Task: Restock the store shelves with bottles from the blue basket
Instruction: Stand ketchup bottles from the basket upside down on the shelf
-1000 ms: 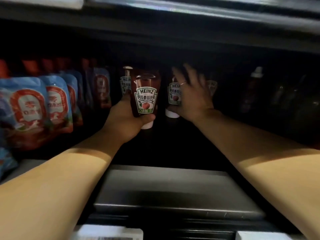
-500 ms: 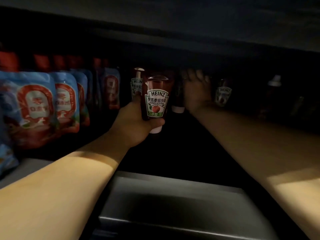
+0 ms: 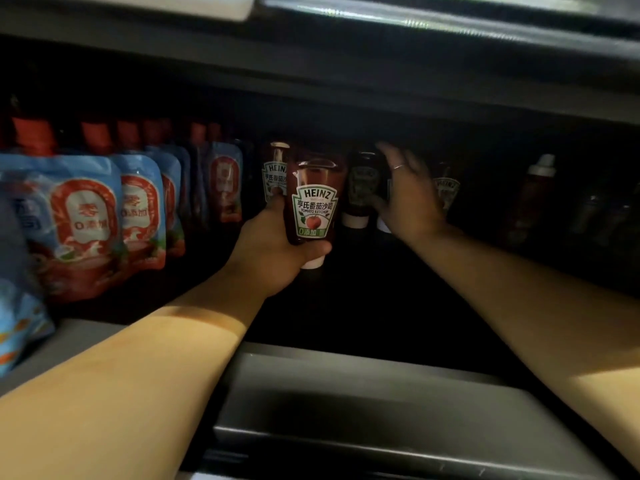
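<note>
While left hand (image 3: 273, 251) grips ketchup bottle (image 3: 313, 206) low near cap, right hand (image 3: 408, 199) fingers spread, grip unclear; bottle likely squeezable plastic, moderately heavy, best held mid-body.

Both bare forearms stretched forward, left from the lower left, right from the lower right. Left hand (image 3: 273, 251) curled round a ketchup bottle (image 3: 313, 206), thumb up its side, fingers wrapped under near the cap. Right hand (image 3: 408, 199) further in, fingers spread and loosely straight, a ring on one finger.
</note>
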### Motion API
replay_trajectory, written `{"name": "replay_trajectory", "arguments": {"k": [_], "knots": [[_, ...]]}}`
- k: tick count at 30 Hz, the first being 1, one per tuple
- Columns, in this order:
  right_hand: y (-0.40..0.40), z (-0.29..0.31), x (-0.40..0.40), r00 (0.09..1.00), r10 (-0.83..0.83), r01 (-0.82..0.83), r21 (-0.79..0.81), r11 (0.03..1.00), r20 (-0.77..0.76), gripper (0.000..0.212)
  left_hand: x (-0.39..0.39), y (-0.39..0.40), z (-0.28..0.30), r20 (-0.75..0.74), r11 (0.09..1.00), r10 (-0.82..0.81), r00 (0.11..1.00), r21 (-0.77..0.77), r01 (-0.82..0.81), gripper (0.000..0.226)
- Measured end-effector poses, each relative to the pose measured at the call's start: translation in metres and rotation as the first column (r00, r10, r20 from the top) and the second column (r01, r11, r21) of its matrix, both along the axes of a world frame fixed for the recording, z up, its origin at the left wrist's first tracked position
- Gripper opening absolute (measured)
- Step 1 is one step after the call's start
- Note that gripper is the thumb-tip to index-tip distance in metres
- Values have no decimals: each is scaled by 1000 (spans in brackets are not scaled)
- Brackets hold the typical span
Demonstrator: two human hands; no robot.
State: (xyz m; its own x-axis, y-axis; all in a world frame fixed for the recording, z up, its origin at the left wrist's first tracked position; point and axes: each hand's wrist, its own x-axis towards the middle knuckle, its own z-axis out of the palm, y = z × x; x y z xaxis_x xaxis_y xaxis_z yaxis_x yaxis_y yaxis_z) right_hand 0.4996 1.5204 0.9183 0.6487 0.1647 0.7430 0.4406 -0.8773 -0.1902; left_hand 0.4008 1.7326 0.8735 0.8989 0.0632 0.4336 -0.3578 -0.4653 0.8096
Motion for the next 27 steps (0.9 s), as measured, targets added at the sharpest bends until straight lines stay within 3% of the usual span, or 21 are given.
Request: {"name": "replay_trajectory", "arguments": {"k": [2,4,6,7,9,14,20,27], "knots": [[2,-6,-17,996,82,-78,86,993,-44,51,-2,-2,1,9,999,22,1000,29,-22,69],[14,-11,-38,916,346,-269,330,905,-203,32,-5,-4,3,18,997,37,999,60,-38,72],[27,-15,-55,718,657,-387,651,653,-232,38,-7,-6,4,17,996,32,999,84,-33,73],[32,-16,-59,643,743,-418,728,544,-186,43,-7,-7,4,17,995,27,1000,98,-28,73],[41,-19,-66,601,790,-455,760,464,-122,47,-8,-8,4,24,991,8,1000,132,-11,70],[31,-18,-62,716,675,-379,712,591,-179,53,-8,-10,3,-26,981,-66,997,182,70,67],[-9,-14,-25,852,474,-191,711,676,-223,49,3,-4,2,-41,971,190,981,157,-181,47],[-14,-13,9,902,291,-42,607,793,-318,59,11,-2,4,-145,959,256,956,164,-232,60]]}}
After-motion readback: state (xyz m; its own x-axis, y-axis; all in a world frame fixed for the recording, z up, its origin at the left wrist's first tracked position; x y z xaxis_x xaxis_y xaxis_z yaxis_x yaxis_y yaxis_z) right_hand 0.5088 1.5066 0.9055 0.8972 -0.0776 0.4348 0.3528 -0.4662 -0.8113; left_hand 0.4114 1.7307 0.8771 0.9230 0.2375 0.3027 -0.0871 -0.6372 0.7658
